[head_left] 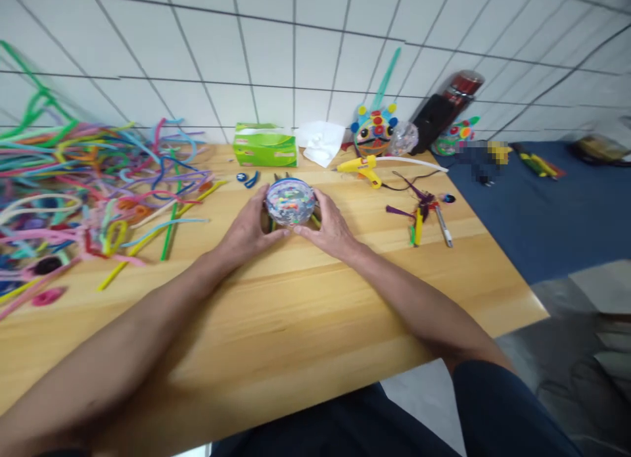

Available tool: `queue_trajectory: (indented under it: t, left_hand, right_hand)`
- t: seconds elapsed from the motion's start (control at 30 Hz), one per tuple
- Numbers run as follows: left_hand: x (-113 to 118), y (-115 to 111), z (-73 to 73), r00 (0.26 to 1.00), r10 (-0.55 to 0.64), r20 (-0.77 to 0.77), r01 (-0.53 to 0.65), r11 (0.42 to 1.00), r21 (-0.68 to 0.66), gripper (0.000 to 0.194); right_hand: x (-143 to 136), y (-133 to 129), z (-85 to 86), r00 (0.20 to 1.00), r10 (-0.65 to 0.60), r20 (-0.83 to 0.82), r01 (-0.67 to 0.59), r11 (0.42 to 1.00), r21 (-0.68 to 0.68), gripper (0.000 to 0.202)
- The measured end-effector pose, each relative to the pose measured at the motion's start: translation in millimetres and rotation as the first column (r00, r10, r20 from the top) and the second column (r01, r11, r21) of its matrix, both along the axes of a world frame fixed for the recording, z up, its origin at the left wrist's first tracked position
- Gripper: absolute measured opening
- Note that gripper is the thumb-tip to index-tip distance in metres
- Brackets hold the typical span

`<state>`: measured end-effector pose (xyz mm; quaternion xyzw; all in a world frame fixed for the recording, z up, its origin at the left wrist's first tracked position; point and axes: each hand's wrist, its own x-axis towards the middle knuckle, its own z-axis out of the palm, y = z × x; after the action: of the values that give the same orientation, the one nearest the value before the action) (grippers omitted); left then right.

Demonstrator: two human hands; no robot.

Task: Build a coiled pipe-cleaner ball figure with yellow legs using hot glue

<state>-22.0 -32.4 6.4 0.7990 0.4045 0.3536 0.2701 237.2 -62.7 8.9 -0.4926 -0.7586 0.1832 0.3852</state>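
A round, multicoloured ball-like object [290,202] with a blue rim at its top is between my hands, over the wooden table [276,325]. My left hand [251,227] curves round its left side, thumb at the lower edge. From the right, my right hand [331,225] grips it with the thumb near the other thumb. Dark and yellow-green pieces stick out behind and beside the object. Just behind my left hand lie a small blue round piece [241,177] and a curved blue piece [252,179].
Pipe cleaners [123,181] heap on the left. Along the wall stand a green tissue pack [265,145], a decorated face figure [374,133] and a red-topped bottle [451,105]. A yellow glue gun [362,169] and a marker [444,227] lie right.
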Motion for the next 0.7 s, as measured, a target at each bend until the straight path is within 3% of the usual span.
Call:
queue_trajectory:
  t: [0.2,0.43,0.7]
  left_hand:
    - [1.3,0.8,0.6,1.000,-0.002,0.001,0.002,1.000,-0.014,0.127]
    - [2.2,-0.2,6.5,1.000,-0.018,0.012,0.018,0.999,-0.026,0.131]
    - [6.1,-4.4,16.7,0.995,-0.077,0.063,0.078,0.997,-0.011,0.100]
  right_hand:
    - [5.6,2.1,-6.1,1.000,0.012,-0.007,-0.012,1.000,0.004,0.114]
    - [6.3,1.5,-5.6,1.000,0.004,-0.021,-0.004,1.000,0.025,0.111]
    - [6.0,2.2,-4.8,0.998,-0.018,-0.056,0.016,1.000,-0.027,0.095]
